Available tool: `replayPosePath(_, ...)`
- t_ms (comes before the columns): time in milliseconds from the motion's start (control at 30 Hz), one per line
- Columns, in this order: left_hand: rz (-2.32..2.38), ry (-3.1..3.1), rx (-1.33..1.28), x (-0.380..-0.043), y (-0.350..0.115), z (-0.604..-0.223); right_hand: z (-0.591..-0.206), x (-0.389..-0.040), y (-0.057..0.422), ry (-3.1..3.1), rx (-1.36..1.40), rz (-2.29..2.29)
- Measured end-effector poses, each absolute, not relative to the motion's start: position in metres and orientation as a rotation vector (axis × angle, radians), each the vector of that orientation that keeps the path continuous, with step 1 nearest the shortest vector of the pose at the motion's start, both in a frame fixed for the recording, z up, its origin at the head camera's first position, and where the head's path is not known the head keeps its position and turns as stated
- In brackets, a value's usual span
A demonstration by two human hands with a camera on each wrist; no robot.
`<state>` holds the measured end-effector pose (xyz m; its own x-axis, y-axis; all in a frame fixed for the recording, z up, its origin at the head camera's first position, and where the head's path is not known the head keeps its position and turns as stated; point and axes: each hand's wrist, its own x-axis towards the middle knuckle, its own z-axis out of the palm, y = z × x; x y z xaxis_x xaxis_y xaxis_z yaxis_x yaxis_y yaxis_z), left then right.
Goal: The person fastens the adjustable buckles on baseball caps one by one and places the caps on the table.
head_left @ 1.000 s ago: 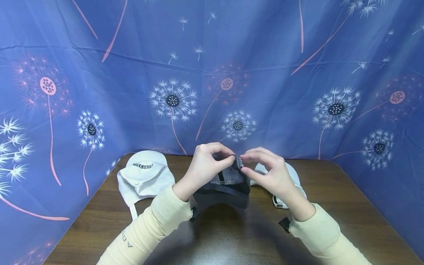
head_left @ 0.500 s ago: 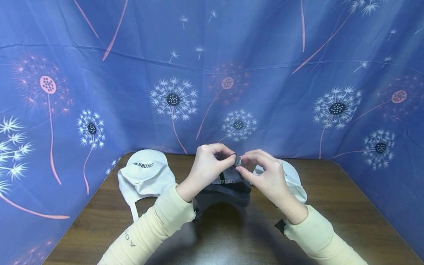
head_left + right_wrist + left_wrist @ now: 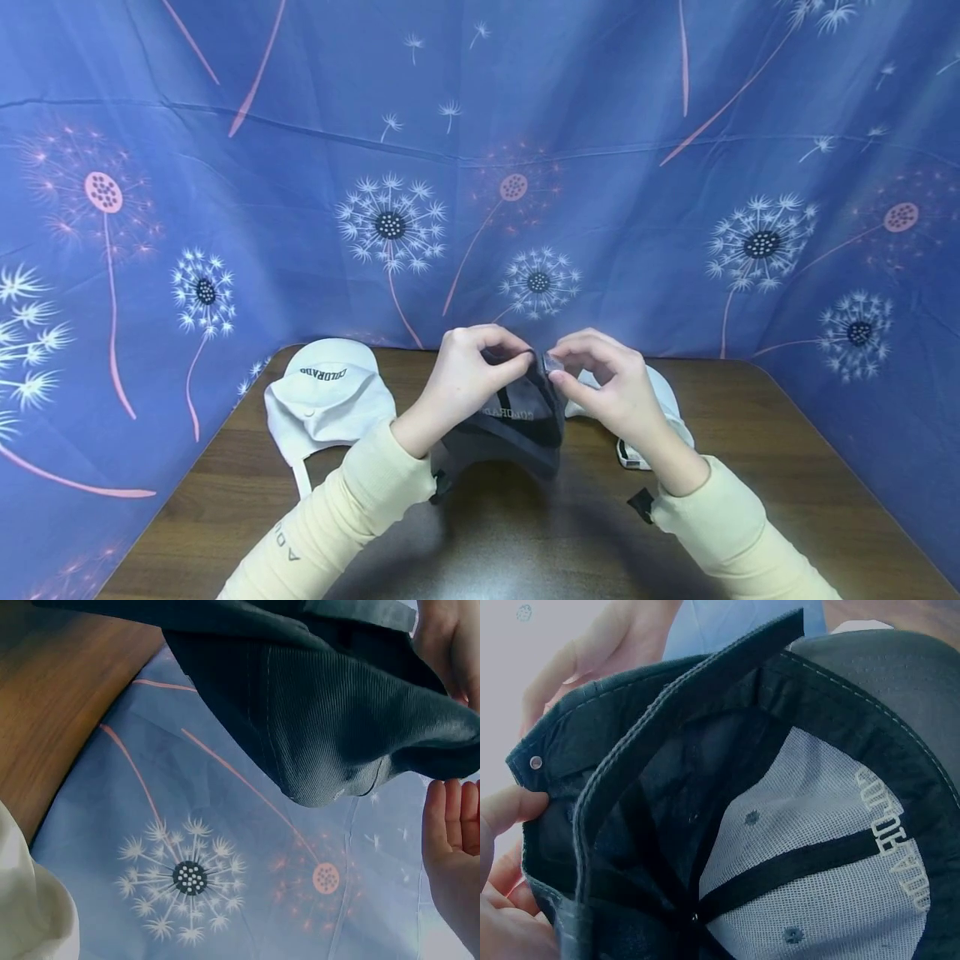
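A blue dandelion-print curtain is filling the whole background here, and a brown wood-grain table is spreading out in front of it. Two cream sleeves are reaching in from the near edge, and look at what's lying between them! A white COLORADO cap is sitting over on the person's left, its strap trailing toward the near edge, while the dark baseball cap is taking centre stage, being held between both hands over the middle of the table, its brim facing the person; whether it's touching the wood, I can't tell. A second white cap is lying to the right, partly hiding behind a wrist. Now the hands: the left hand is pinching the dark cap's back edge between thumb and curled fingers, and the right hand is pinching right beside it, thumb and fingers narrowing on a small grey bit that's too small to make out. From the left wrist, a loose dark strap is arching across the cap's open inside, pale lettering is showing on the mesh, and a tiny metal eyelet is gleaming on the band near a thumb.
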<state>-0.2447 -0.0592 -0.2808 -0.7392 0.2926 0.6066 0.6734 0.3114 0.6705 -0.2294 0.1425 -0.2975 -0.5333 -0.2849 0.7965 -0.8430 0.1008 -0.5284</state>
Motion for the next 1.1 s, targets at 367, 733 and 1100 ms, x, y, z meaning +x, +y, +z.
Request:
replayPosePath(367,-1.417,-2.184,-0.955,-0.243,-0.065,-0.282,-0.297,-0.228,0.145,-1.967,0.994,1.640)
replayPosePath(733,-1.179,-2.048,-0.992,-0.230,-0.082,-0.284,-0.296,-0.227,0.146,-1.965,1.034,1.675)
replayPosePath(1100,-1.086,-1.985,-1.045,-0.205,-0.099,-0.300,-0.298,-0.228,0.146,-1.965,0.999,1.685)
